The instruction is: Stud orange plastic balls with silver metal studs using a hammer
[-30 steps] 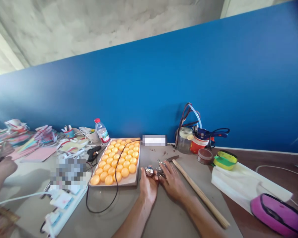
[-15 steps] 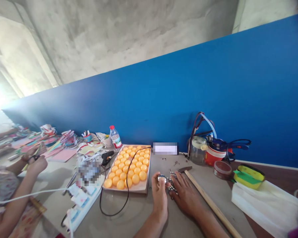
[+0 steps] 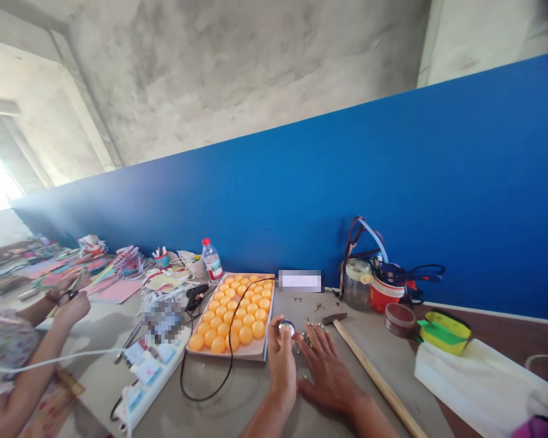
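Note:
My left hand is closed around a round, shiny silver metal piece, held just above the table to the right of the tray. Its exact kind I cannot make out. Flat on the table lies my right hand, fingers spread and palm down. Small shiny metal bits show around and partly beneath its fingertips; the rest are hidden by the hand. Close to the right hand rests a hammer with a long wooden handle, its head pointing away from me.
A shallow tray of orange balls stands left, a black cable across it. Further left are a white power strip and a co-worker's hands. A glass jar, red bucket and yellow container stand right.
The whole view has shifted slightly. My right hand's fingers lie flatter and more spread, and fewer metal bits show beside them. My left hand still holds the round metal piece.

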The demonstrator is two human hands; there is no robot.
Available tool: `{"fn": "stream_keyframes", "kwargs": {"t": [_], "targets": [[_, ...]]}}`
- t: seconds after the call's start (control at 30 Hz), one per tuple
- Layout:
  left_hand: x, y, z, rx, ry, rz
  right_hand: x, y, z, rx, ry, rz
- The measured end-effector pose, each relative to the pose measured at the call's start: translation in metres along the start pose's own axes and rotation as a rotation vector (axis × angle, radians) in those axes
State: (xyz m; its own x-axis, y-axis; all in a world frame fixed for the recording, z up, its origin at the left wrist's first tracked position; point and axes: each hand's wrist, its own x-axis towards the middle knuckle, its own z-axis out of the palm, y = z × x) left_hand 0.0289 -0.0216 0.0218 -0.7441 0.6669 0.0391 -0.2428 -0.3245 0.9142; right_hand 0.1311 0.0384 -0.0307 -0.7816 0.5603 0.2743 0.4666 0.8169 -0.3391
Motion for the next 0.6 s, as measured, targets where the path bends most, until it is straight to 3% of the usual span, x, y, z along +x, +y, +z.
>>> {"fn": "stream_keyframes", "kwargs": {"t": [0.2, 0.33, 0.43, 0.6], "targets": [[0.004, 0.011, 0.002, 0.02, -0.066, 0.056, 0.005, 0.001, 0.002, -0.065, 0.059, 0.209], [0.015, 0.027, -0.001, 0.053, -0.121, 0.098, 0.009, 0.003, -0.002, -0.052, 0.002, 0.328], [0.032, 0.042, -0.011, 0.179, -0.185, 0.153, 0.011, 0.0, -0.007, -0.034, -0.035, 0.345], [0.084, 0.064, -0.04, 0.491, -0.15, 0.279, 0.011, -0.002, -0.011, -0.008, -0.054, 0.349]]}}
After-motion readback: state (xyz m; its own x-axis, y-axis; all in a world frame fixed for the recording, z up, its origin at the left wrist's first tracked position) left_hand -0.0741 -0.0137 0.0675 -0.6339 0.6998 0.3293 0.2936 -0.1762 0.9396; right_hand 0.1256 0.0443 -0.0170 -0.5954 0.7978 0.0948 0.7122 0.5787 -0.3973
